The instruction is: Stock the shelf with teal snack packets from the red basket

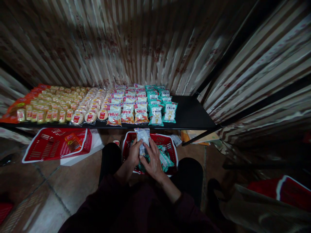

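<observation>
Both hands over red basket (pixel 173 152), just below shelf's (pixel 191 113) front edge. Left hand (pixel 134 155) and right hand (pixel 153 160) clamp one white packet (pixel 143 136), fingers closed round its lower half. Two-hand hold keeps it upright. Basket beneath holds loose teal packets (pixel 165 160). Shelf rows sorted by kind, right end bare. Second basket (pixel 43 147) off left, orange packet (pixel 73 140) inside.

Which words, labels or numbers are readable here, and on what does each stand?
"小鱼小虾", probably: front teal packets on the black shelf.
Red print on the red-and-white packets: too blurred.
Red labels on the round cakes: too small.
Print on the white packet in the left hand and right hand: unreadable.
</observation>
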`<act>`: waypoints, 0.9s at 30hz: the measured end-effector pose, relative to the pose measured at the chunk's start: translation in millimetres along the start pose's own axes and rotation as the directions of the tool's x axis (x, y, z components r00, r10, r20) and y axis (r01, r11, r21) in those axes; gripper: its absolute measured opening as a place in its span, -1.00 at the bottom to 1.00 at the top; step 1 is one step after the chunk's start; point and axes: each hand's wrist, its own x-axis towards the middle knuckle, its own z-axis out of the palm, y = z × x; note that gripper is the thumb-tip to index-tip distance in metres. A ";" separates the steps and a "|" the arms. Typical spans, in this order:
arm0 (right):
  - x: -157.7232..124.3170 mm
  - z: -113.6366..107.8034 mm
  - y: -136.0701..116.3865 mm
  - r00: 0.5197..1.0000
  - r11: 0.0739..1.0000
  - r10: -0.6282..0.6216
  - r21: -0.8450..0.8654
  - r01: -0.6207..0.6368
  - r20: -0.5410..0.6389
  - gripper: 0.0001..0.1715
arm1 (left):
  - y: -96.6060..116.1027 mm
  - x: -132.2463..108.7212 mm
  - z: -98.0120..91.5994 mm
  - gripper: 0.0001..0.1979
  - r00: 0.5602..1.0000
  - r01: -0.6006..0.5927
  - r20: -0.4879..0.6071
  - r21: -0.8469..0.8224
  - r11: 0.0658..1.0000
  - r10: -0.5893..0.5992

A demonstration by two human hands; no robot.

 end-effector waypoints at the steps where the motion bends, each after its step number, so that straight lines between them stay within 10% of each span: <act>1: 0.6 -1.6 0.2 0.999 1.000 0.019 0.025 -0.018 -0.030 -0.42 | 0.3 1.5 -1.3 -0.50 1.000 0.000 0.012 -0.006 1.000 0.000; 6: 7.3 -2.4 7.7 0.947 0.949 0.281 0.193 -0.250 -0.153 -0.51 | -1.8 4.5 -3.8 -0.52 0.997 0.007 0.070 0.027 1.000 -0.009; 13: 11.9 0.6 24.2 0.844 0.731 0.536 0.508 -0.456 -0.014 -0.47 | -0.1 3.9 -6.8 -0.51 0.994 0.011 0.104 0.003 1.000 -0.012; 27: 10.5 3.3 25.4 0.955 0.951 0.274 0.177 -0.253 -0.111 -0.53 | -1.8 9.0 -6.2 -0.50 0.998 -0.003 0.068 -0.056 0.998 0.007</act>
